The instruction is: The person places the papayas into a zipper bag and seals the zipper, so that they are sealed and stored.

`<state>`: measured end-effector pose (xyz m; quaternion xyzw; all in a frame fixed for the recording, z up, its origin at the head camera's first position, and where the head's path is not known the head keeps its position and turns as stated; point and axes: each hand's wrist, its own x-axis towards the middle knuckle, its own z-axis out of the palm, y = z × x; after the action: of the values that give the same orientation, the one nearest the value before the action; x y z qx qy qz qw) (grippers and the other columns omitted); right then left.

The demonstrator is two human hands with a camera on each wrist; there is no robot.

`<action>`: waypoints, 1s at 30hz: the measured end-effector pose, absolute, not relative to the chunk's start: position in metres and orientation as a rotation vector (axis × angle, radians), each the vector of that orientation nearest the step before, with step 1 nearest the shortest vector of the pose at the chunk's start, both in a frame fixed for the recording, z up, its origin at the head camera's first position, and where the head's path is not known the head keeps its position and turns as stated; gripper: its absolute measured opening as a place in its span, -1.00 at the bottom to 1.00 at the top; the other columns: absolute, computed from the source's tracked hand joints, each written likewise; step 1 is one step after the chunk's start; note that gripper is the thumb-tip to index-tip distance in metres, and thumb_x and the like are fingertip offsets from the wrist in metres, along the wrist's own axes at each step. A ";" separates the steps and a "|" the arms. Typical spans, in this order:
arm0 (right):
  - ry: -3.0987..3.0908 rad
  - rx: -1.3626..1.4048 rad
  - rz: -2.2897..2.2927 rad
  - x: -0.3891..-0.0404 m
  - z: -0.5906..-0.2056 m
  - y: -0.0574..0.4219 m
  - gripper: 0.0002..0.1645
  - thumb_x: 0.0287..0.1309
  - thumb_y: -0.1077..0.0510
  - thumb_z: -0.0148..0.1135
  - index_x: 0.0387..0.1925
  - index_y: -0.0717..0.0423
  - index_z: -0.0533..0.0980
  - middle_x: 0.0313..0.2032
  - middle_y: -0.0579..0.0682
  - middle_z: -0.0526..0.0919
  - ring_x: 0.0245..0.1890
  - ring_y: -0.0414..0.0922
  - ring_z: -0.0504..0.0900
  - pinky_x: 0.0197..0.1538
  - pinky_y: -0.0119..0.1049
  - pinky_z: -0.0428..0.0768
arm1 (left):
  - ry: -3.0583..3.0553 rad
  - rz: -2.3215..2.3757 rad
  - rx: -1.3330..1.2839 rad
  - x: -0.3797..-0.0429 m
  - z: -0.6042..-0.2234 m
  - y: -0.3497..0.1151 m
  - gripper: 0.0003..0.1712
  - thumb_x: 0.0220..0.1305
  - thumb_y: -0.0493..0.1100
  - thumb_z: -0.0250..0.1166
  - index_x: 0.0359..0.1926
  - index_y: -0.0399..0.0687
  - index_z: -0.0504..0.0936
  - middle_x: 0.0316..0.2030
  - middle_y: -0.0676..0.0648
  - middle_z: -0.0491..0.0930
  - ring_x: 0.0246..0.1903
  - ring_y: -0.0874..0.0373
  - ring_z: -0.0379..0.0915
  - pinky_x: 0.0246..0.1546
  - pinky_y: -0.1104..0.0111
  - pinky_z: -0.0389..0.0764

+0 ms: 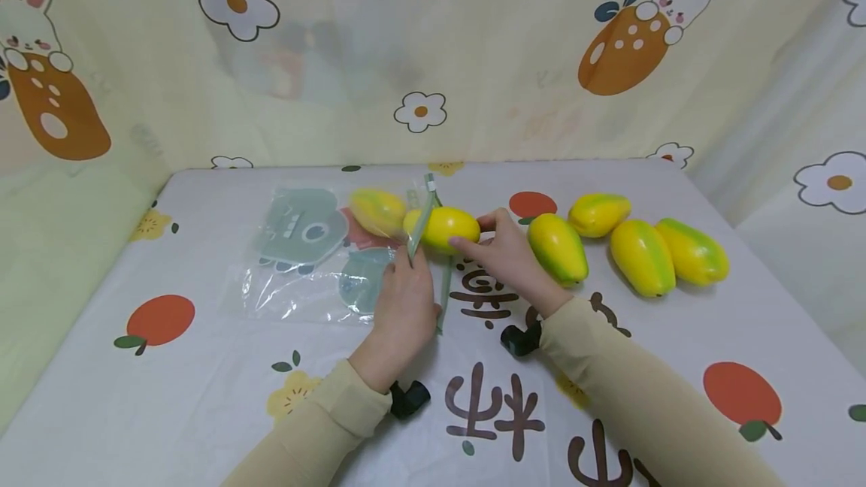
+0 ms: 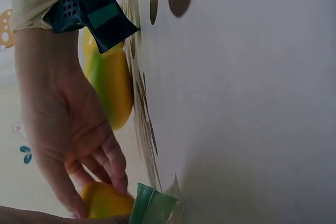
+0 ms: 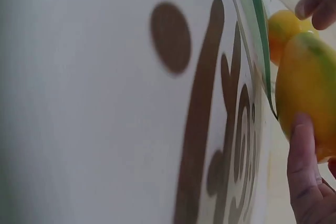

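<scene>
My left hand (image 1: 406,291) pinches the green zip edge (image 1: 422,224) of a clear zip bag (image 1: 298,295) that lies flat with green cartoon prints. In my right hand (image 1: 507,254), thumb and fingers grip the right end of a yellow-green mango (image 1: 455,228). Its left end passes into the bag's mouth, seen through the plastic. Deeper inside lies another mango (image 1: 373,209). The right wrist view shows the gripped mango (image 3: 307,87) with a fingertip against it; the left wrist view shows my right hand (image 2: 68,124) around it, beside the green zip strip (image 2: 152,205).
To the right of my right hand lie several more mangoes (image 1: 643,258), the nearest one (image 1: 558,248) close to the wrist. A printed cloth (image 1: 223,389) covers the table, and a patterned curtain (image 1: 338,111) stands along the back edge. Black wrist cameras (image 1: 410,400) hang below both cuffs.
</scene>
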<state>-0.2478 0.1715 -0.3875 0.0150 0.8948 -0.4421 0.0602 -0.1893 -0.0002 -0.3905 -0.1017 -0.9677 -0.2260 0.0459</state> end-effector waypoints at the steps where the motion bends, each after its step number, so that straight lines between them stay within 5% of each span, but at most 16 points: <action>1: 2.686 0.037 -1.345 -0.249 -0.388 0.170 -0.20 0.26 -0.23 0.35 0.25 0.16 0.25 0.09 0.18 0.59 -0.08 0.00 0.71 -0.14 -0.35 0.62 | -2.950 -0.676 -0.313 -0.189 -0.390 0.000 0.03 -0.02 -0.28 0.62 0.41 -0.42 0.25 0.16 -0.37 0.40 -0.10 -0.18 0.49 -0.06 0.13 0.72; 10: 2.578 -0.232 -1.308 -0.264 -0.390 0.179 -0.22 0.29 -0.07 0.37 0.35 0.14 0.23 0.37 0.17 0.38 0.24 0.14 0.62 0.28 0.00 0.60 | -2.954 -0.631 -0.292 -0.188 -0.389 -0.001 -0.03 -0.02 -0.28 0.61 0.36 -0.46 0.30 0.21 -0.39 0.38 -0.06 -0.21 0.50 0.02 0.13 0.71; 19: 2.657 -0.477 -1.041 -0.283 -0.388 0.175 -0.20 0.27 -0.05 0.39 0.44 -0.02 0.28 0.36 0.10 0.46 0.16 0.06 0.64 0.20 -0.05 0.66 | -2.978 -0.652 -0.279 -0.188 -0.390 -0.004 -0.10 0.03 -0.30 0.58 0.34 -0.45 0.32 0.23 -0.41 0.36 -0.03 -0.24 0.50 -0.02 0.10 0.73; 30: 2.830 -0.432 -0.823 -0.274 -0.374 0.170 -0.20 0.20 -0.18 0.41 0.29 0.14 0.34 0.16 0.14 0.59 -0.09 -0.01 0.65 0.03 -0.17 0.67 | -2.942 -0.638 -0.343 -0.185 -0.387 -0.003 -0.09 -0.07 -0.31 0.63 0.27 -0.46 0.35 0.15 -0.40 0.41 -0.12 -0.21 0.52 -0.08 0.11 0.73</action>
<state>-0.2737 0.1696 -0.3739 -0.1446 0.9469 -0.2753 0.0816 -0.1852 -0.0025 -0.3868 -0.1130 -0.9695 -0.2102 0.0559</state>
